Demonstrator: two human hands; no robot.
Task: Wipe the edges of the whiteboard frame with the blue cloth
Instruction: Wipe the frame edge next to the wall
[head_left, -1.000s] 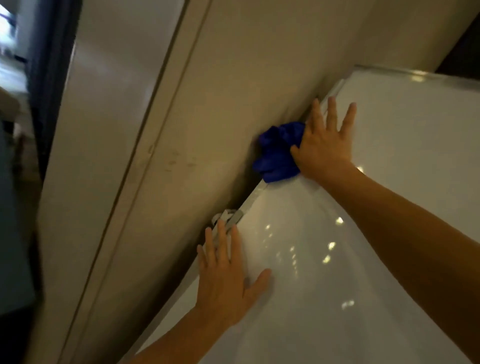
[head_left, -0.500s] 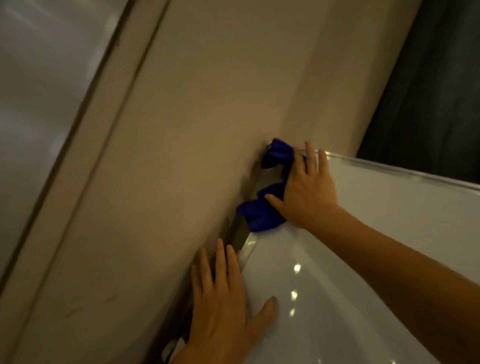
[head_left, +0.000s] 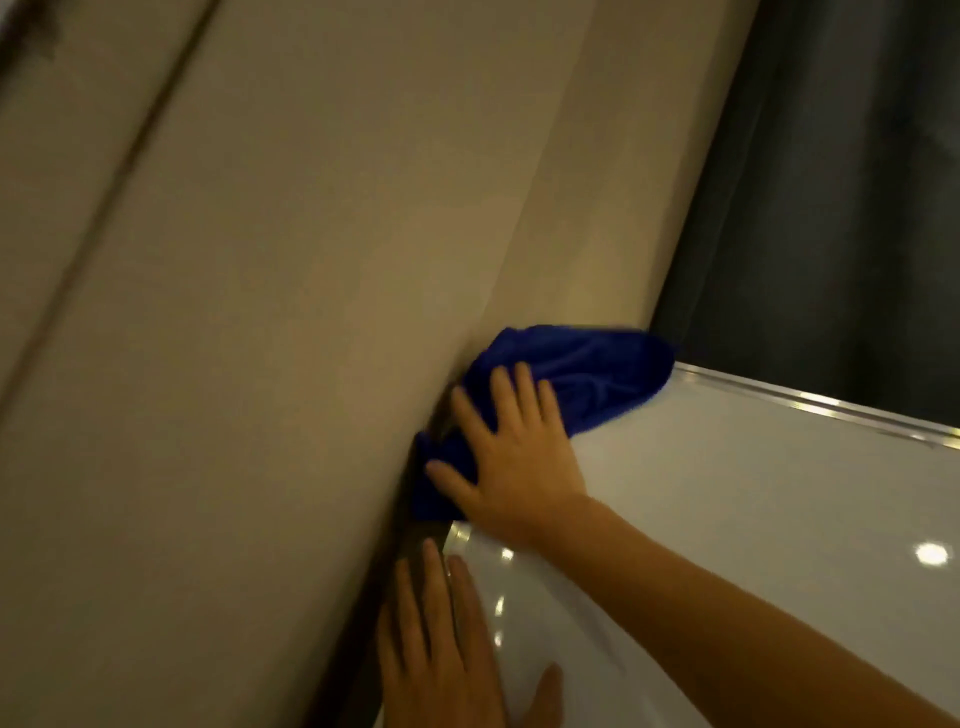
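At the whiteboard's upper corner, the blue cloth (head_left: 566, 379) is pressed flat under the spread right hand (head_left: 511, 457). The left hand (head_left: 441, 654), also spread, braces below. The unwiped top frame edge (head_left: 810, 402) runs rightward from the cloth.

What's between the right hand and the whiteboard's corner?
The blue cloth, pressed under the right hand over the corner of the whiteboard where it meets the wall, seen in the head view.
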